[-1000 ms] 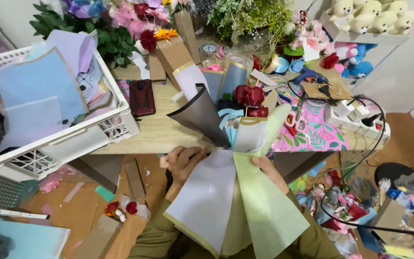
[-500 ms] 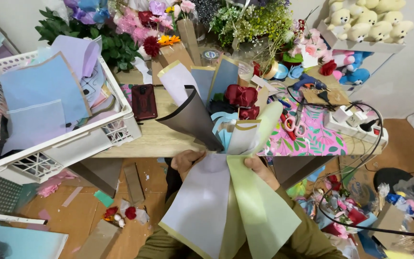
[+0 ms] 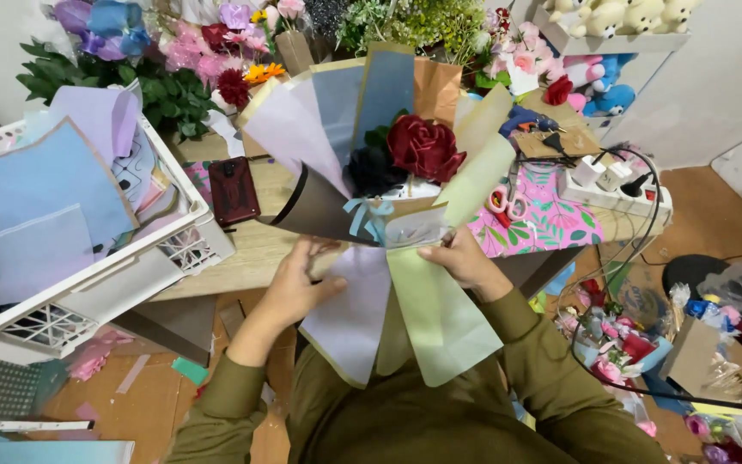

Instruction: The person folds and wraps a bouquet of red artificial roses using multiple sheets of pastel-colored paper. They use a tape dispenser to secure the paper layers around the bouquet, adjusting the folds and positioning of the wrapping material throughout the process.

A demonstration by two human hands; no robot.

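Paper-wrapped bouquet (image 3: 371,189) with dark red rose (image 3: 425,148), held upright above wooden table (image 3: 251,253) edge, left hand (image 3: 298,288) grip closed on lilac wrapping, right hand (image 3: 461,260) pinching green sheet, white crate (image 3: 88,283) of papers left, power strip (image 3: 616,185) right

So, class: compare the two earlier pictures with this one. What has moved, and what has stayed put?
The bouquet has tipped upright, so the red rose and the paper wraps now fan open toward the camera. The left hand and right hand keep their grip at its waist. The white crate and the phone stayed put.
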